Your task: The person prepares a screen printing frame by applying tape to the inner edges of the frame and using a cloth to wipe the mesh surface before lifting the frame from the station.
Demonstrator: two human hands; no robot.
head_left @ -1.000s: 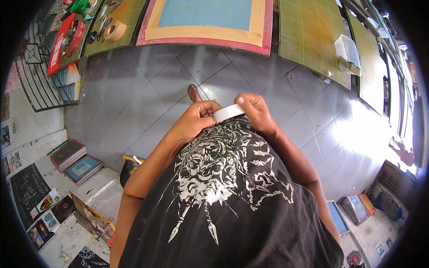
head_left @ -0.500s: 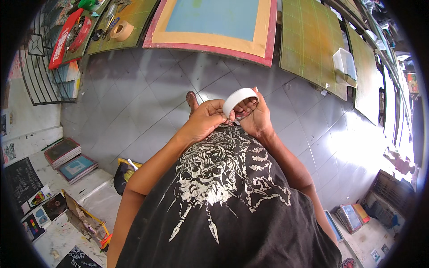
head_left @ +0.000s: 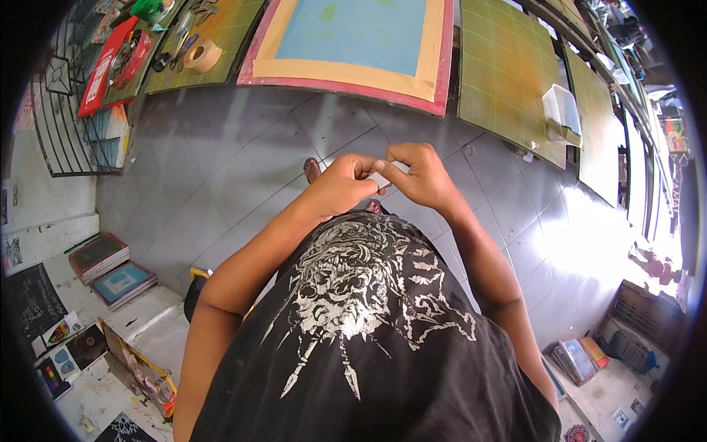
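In front of my black printed shirt [head_left: 346, 295], my left hand [head_left: 346, 183] and my right hand [head_left: 421, 177] come together, both closed around a white tape roll [head_left: 381, 179]. Only a small part of the roll shows between my thumbs and bent fingers; the rest is hidden. Below them my feet [head_left: 312, 169] show on the grey tiles.
Ahead stand green platens [head_left: 504, 74] and a red-edged screen [head_left: 342, 92], with a tan tape roll [head_left: 200, 56] and tools at left and a clear plastic container [head_left: 561, 110] at right. A metal rack [head_left: 70, 147] and stacked screens [head_left: 125, 287] are at left.
Since half a second ago the roll has turned and sunk behind my fingers. My right fingers have curled over it, and my two hands have drawn closer together.
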